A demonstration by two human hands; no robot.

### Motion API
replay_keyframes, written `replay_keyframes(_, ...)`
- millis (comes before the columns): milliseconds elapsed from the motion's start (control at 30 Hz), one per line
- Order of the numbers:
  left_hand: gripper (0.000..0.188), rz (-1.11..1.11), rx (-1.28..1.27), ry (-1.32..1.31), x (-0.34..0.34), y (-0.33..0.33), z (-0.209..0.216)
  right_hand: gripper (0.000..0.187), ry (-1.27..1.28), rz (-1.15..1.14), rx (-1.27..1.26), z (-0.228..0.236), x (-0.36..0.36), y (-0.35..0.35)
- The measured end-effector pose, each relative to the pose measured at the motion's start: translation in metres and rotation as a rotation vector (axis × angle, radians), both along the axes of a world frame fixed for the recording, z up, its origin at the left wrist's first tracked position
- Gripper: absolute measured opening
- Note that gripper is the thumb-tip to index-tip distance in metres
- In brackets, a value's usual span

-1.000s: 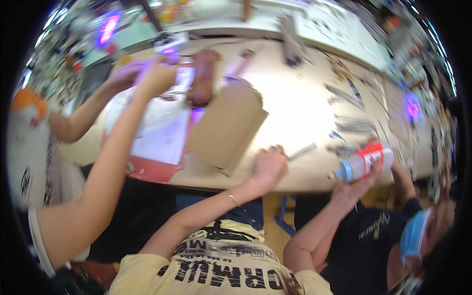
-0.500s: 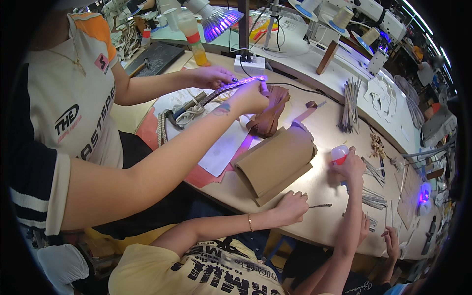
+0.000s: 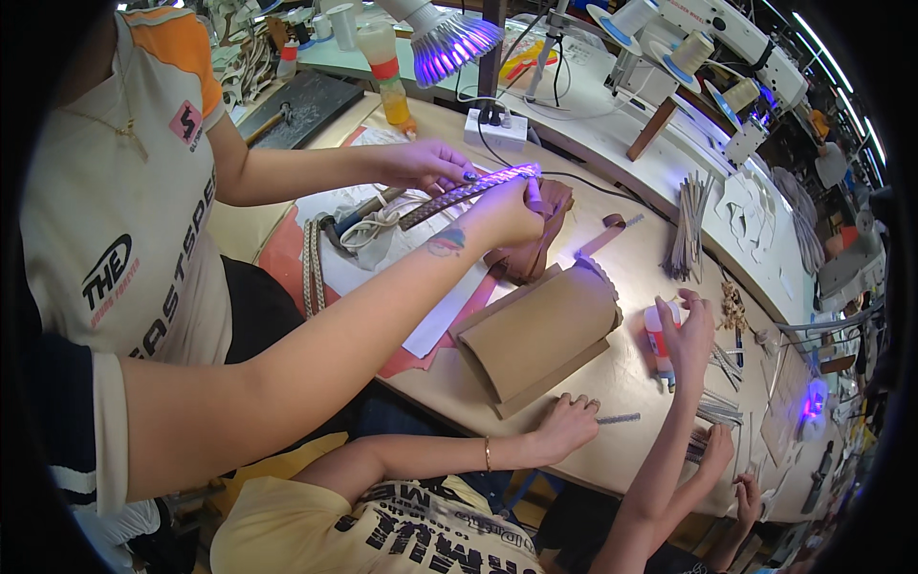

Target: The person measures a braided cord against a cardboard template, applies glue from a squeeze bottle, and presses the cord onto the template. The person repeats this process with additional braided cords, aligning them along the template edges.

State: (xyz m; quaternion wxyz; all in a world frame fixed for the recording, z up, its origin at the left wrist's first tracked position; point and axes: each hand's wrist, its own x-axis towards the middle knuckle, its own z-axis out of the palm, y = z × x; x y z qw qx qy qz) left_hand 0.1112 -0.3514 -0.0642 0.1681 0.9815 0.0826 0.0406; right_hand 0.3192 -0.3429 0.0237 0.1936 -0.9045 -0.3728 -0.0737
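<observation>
My left hand (image 3: 566, 429), a gold bracelet on its wrist, rests at the table's near edge with curled fingers. A short grey braided strip (image 3: 620, 418) sticks out from them to the right. My right hand (image 3: 688, 330) is beside a white and red squeeze bottle (image 3: 662, 340). Its thumb overlaps the bottle's right side, and the fingers are apart. The bottle's narrow end points down at the table. Grey braided strips (image 3: 717, 409) lie just right of the bottle. A folded brown panel (image 3: 540, 335) with a scalloped end sits beyond my left hand.
At left a co-worker's hands (image 3: 430, 170) stretch a braided strap (image 3: 469, 191) under a purple lamp (image 3: 454, 46). Another person's hand (image 3: 712, 452) works at my right. Brown straps (image 3: 540, 244), a power strip (image 3: 495, 129) and a bundle of grey cords (image 3: 688, 220) lie farther back.
The bottle has come down, and the fingers of my right hand have spread beside it. The strip at my left hand has turned slightly. The view has shifted a little.
</observation>
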Motion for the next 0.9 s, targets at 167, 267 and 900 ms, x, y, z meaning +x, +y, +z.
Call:
replay_keyframes(167,0.012,0.004,-0.025,-0.014,0.001,0.001,-0.004,0.025,0.599,0.265,0.348,0.008,-0.044,0.041)
replay_keyframes(267,0.011,0.012,-0.015,-0.031,0.0,0.001,-0.007,0.024,0.712,0.327,0.395,0.007,-0.069,0.056)
replay_keyframes(900,0.007,-0.042,0.069,-0.028,0.008,-0.001,0.0,0.017,0.686,-0.306,0.781,-0.037,-0.129,-0.163)
